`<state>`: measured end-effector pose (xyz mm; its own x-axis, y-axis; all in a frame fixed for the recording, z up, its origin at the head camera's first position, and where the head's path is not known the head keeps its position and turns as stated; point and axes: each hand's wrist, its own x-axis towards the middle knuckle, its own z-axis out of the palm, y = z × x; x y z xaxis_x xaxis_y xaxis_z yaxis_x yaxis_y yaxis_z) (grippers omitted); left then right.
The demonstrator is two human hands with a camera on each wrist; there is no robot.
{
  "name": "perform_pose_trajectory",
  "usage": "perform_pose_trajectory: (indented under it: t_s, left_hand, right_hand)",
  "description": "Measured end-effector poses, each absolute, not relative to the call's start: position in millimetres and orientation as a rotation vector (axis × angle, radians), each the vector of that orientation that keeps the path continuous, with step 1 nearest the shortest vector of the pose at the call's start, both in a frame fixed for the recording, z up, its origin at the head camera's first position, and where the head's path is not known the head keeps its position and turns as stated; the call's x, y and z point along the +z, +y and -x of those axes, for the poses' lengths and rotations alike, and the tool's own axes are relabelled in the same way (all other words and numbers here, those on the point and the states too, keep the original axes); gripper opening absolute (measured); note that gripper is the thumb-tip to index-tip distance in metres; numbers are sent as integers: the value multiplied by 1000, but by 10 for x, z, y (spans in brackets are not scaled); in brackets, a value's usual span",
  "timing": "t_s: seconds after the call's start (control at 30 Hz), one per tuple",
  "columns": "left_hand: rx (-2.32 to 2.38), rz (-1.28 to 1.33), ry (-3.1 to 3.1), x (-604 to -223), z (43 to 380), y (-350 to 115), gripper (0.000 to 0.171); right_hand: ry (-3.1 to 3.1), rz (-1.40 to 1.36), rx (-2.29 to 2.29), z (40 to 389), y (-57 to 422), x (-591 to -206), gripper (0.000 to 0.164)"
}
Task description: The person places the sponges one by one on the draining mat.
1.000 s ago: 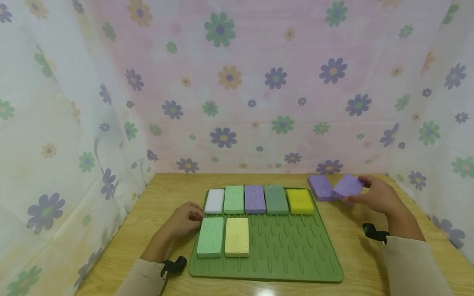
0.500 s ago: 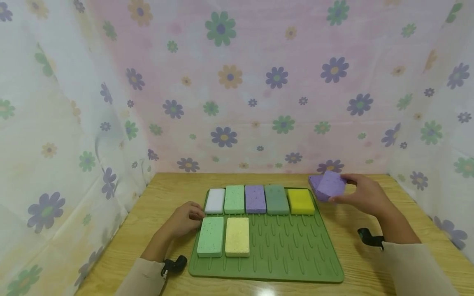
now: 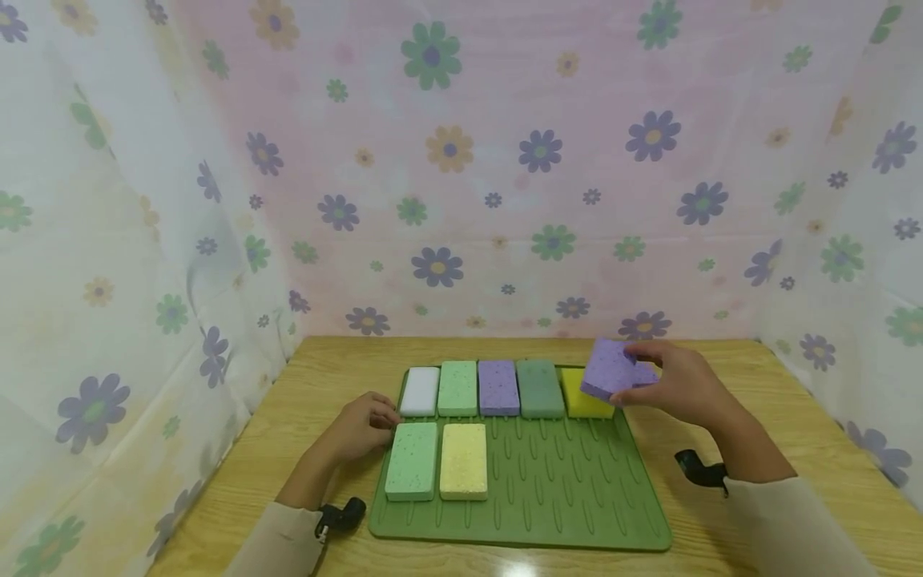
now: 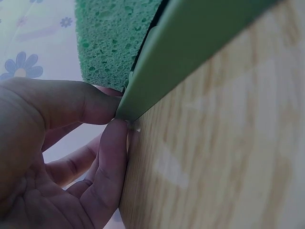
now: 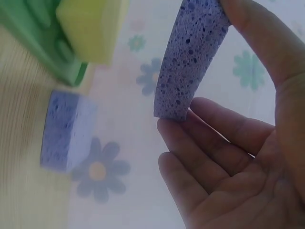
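Note:
Between thumb and fingers my right hand pinches a purple sponge, held tilted above the yellow sponge at the back right corner of the green drying mat. Part of the yellow sponge is hidden behind it. A second purple sponge lies on the table beyond the mat, mostly covered in the head view. My left hand is at the mat's left edge. In the left wrist view its thumb and a finger pinch the mat's rim, near a light green sponge.
Along the mat's back row lie a white sponge, a light green sponge, a purple sponge and a grey-green sponge. In front are another light green sponge and a pale yellow sponge. Flowered cloth surrounds the wooden table.
My right hand has carried the purple sponge left, off the table beside the other purple one and over the mat's back right corner. My left hand has stayed in place.

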<state>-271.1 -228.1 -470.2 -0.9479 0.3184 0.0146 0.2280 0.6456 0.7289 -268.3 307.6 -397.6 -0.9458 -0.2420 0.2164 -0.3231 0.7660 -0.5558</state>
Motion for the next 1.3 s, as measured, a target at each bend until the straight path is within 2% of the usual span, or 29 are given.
perform_pose_trajectory:
  t_s: [0.57,1.3]
  left_hand:
    - [1225,-443,2725,-4665,2696,-2267,17]
    - [1241,-415,2720,-4674,2694,-2254,16]
  right_hand:
    - [-2794,-740,936,2584,2549,-4052,92]
    - [-2897,-970,794,2351,2079,-4100,91]
